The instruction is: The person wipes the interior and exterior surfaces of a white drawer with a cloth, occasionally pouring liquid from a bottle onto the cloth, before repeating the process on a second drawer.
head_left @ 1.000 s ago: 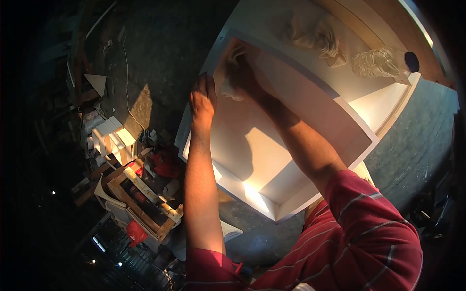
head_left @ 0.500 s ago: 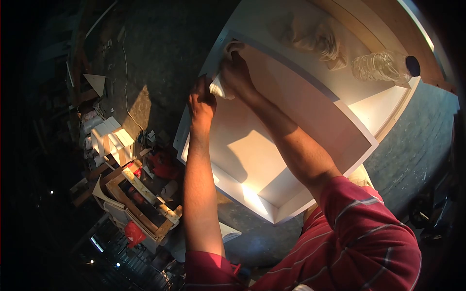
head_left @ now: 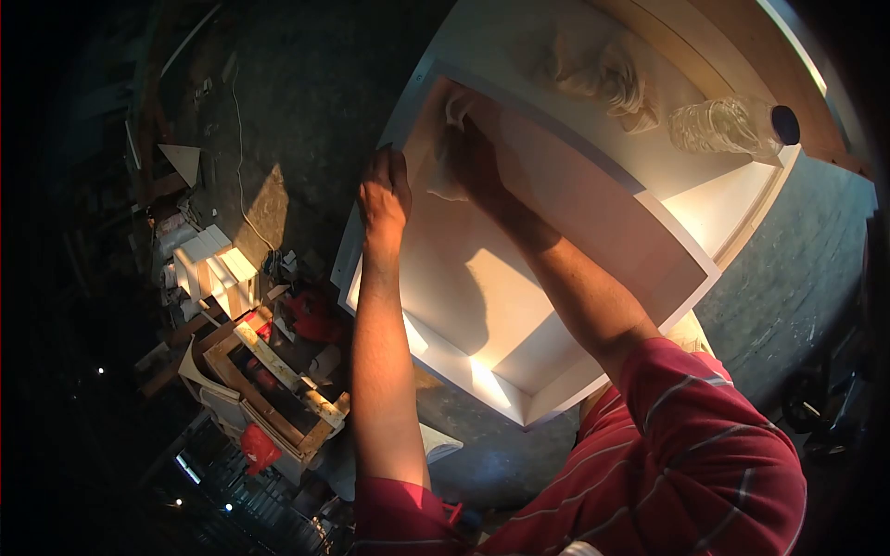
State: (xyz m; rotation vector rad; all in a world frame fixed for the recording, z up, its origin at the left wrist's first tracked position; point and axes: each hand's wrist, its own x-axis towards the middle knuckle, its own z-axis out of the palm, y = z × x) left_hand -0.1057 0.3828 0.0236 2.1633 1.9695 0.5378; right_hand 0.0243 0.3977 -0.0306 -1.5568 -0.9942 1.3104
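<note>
A white open-fronted cabinet [head_left: 681,239] lies before me with its hollow compartment facing up. My left hand [head_left: 384,193] is closed over the cabinet's left side edge, its fingertips partly hidden in shade. Inside the compartment, near the far left corner, my right hand [head_left: 475,165] presses a pale cloth [head_left: 446,188] to the inner surface. Part of this cloth sticks out above the knuckles, and the fingers on it are mostly in shadow.
Beyond the divider lie a crumpled cloth [head_left: 626,85] and a clear plastic bottle [head_left: 723,127] with a dark cap. To the left, on the floor, stand pale wooden boxes [head_left: 218,264], a wooden frame [head_left: 269,385], a red bag [head_left: 259,448] and a cable [head_left: 239,167].
My right hand has slid the cloth rightward inside the compartment, away from my left hand. The left hand keeps its place on the edge.
</note>
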